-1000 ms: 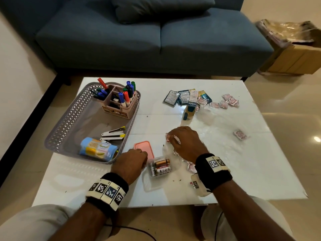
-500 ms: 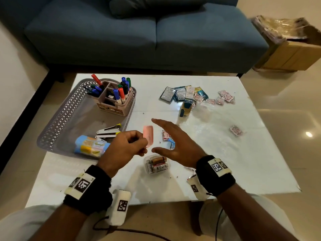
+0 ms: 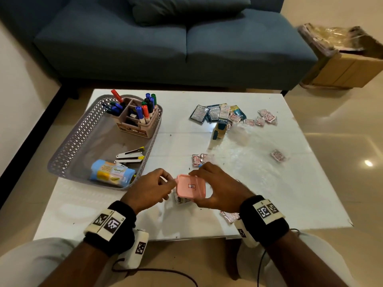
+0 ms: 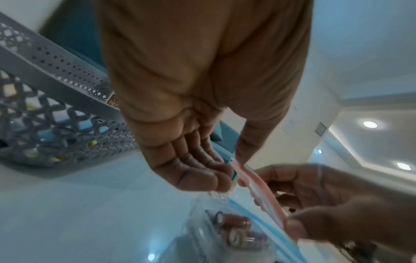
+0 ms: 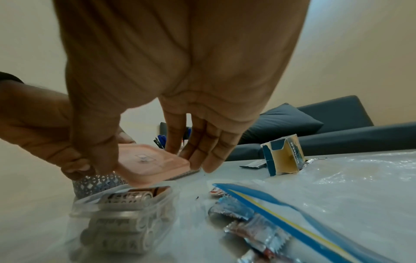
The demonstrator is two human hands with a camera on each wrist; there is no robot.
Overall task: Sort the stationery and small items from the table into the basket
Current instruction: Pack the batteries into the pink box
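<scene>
Pink lid [image 3: 191, 187] is in both your hands, held flat just above the clear battery box [image 5: 121, 211] on the near middle of the counter [image 3: 269, 193]. Left hand [image 3: 148, 190] pinches its left edge, thumb and fingers curled on it. Right hand [image 3: 219, 189] grips it from the right, thumb on the near edge, fingers on the far edge.

Key relation: the box sits directly under the lid, open top up, batteries lying on their sides inside. Lid's long axis runs left-right, so my read is a straight drop and press closes it. Right hand has the wider hold; let it steer.

Basket [image 3: 68, 154] lies just left of your left hand, so that hand is nearer for the transfer.

Writing: small sticker in the lid's centre, unreadable. Battery print is too blurred to name. Blue carton [image 3: 220, 129] further back shows text I can't resolve.
</scene>
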